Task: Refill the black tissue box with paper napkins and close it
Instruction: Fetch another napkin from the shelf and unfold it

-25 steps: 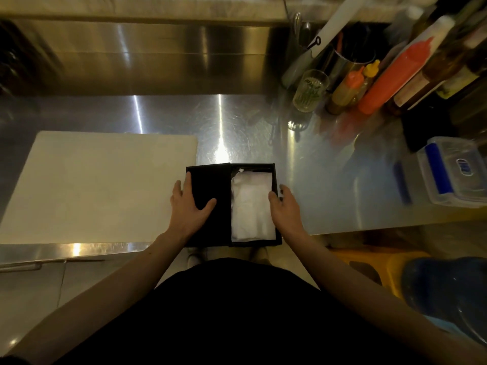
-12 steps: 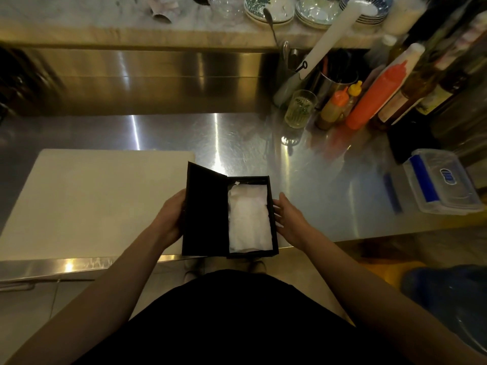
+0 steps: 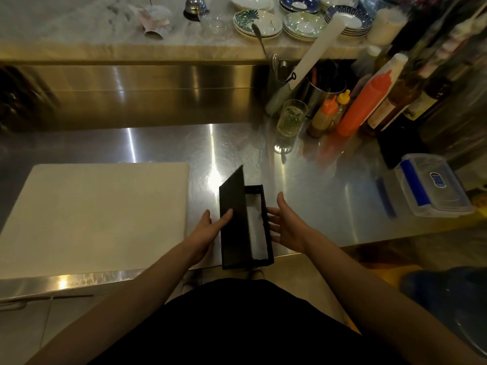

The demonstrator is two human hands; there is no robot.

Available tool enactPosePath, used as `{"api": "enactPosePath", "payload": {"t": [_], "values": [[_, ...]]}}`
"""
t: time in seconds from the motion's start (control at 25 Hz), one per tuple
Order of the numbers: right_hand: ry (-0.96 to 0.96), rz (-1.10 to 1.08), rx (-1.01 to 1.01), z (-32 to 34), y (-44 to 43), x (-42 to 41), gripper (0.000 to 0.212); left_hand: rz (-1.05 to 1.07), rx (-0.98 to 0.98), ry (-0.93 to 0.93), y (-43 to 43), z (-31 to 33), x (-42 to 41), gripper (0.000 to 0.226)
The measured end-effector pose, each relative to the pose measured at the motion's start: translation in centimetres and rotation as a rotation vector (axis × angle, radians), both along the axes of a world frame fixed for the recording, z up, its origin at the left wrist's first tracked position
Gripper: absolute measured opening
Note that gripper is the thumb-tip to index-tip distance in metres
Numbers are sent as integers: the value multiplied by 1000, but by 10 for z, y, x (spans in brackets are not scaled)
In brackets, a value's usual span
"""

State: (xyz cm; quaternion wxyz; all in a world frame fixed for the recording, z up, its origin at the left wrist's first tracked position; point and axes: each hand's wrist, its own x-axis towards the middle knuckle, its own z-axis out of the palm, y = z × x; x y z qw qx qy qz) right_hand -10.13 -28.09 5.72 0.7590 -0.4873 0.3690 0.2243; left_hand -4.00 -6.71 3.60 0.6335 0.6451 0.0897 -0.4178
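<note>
The black tissue box (image 3: 246,263) lies lengthwise at the front edge of the steel counter (image 3: 316,193). White paper napkins (image 3: 257,230) fill its right side. Its hinged lid (image 3: 233,196) stands nearly upright along the left side, leaning over the napkins. My left hand (image 3: 208,230) is flat against the lid's outer face, fingertips touching it. To the right of the box, my right hand (image 3: 286,227) is spread, palm toward the box wall, with the fingertips close to it or just touching.
A pale cutting board (image 3: 100,214) lies left of the box. A glass (image 3: 291,117), squeeze bottles (image 3: 366,101) and taller bottles crowd the back right. A clear plastic container (image 3: 432,185) sits at the right. Plates (image 3: 303,22) are stacked on the upper shelf.
The lid went from lying flat open on the left to standing nearly upright over the box. My left hand moved from on top of it to its outer face. My right hand opened wider.
</note>
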Motion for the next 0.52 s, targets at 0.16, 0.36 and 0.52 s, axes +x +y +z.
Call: {"api": "enactPosePath", "payload": {"t": [0.16, 0.36, 0.52], "values": [[-4, 44, 1, 0, -1, -2, 80, -99, -13, -61, -8, -3, -3, 81], [8, 72, -57, 1, 1, -2, 69, -112, 63, -125, -11, -7, -7, 70], [8, 77, -91, 4, 3, -3, 46, -115, 74, -150, -10, -10, -7, 67]]}}
